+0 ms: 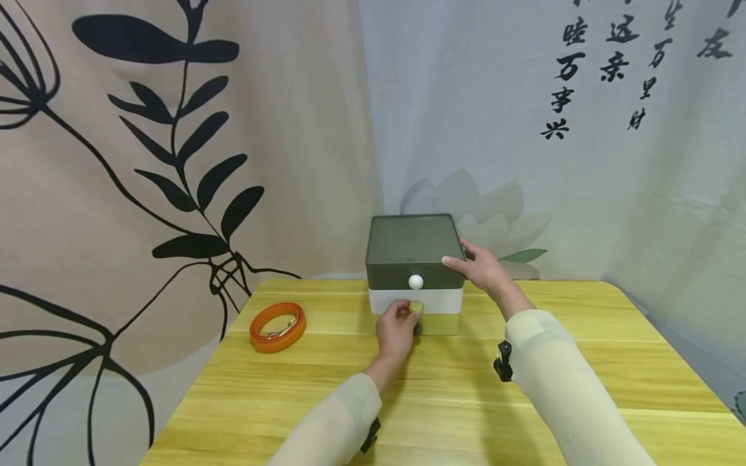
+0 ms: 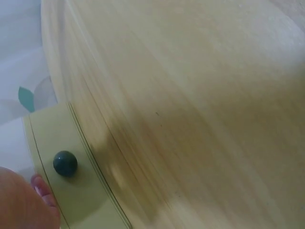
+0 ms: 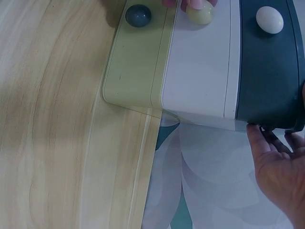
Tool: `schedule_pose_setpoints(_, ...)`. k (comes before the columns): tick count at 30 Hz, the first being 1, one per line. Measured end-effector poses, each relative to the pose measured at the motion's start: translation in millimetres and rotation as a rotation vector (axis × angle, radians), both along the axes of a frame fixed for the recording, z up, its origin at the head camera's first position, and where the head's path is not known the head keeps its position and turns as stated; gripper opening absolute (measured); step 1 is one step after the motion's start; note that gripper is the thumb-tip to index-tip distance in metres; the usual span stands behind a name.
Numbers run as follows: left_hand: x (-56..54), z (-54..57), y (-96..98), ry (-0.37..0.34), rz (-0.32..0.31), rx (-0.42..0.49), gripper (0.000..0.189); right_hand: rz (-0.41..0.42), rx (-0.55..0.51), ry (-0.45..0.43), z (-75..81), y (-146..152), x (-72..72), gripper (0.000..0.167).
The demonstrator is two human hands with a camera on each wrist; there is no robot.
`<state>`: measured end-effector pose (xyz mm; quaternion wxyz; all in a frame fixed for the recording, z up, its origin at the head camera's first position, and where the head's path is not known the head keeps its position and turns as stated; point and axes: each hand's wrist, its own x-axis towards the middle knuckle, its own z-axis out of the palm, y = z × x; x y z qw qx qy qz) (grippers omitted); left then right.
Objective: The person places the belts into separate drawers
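A small three-tier drawer box stands near the far edge of the table, dark green on top, white in the middle, yellow-green below. My left hand is at its front, thumb and fingers pinching the pale green round knob of the white drawer. A white knob sits above on the dark tier, and a dark knob on the lowest tier. At the upper right, my right hand rests against the box, thumb over the front top edge and extended fingers touching the side.
A coiled orange strap with metal clasps lies on the wooden table, left of the box. Behind the table hangs a pale curtain printed with dark plants and writing.
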<state>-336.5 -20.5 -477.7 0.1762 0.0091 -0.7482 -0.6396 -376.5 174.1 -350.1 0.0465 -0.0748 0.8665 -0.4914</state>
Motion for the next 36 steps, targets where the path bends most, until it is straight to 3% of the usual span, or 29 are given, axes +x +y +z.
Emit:
schedule_pose_setpoints(21,8.1,-0.8,-2.8,-0.019,0.016,-0.003,0.021,0.003,-0.021,-0.011,0.1,0,1.7,0.085)
schedule_pose_setpoints(28,7.4,-6.9,-6.9,-0.011,0.059,-0.034,0.022,0.004,-0.015,-0.008,0.3,1,1.1,0.085)
schedule_pose_setpoints(36,7.8,-21.6,-6.4,-0.037,0.094,-0.031,0.022,0.004,-0.022,-0.015,-0.2,0,0.2,0.087)
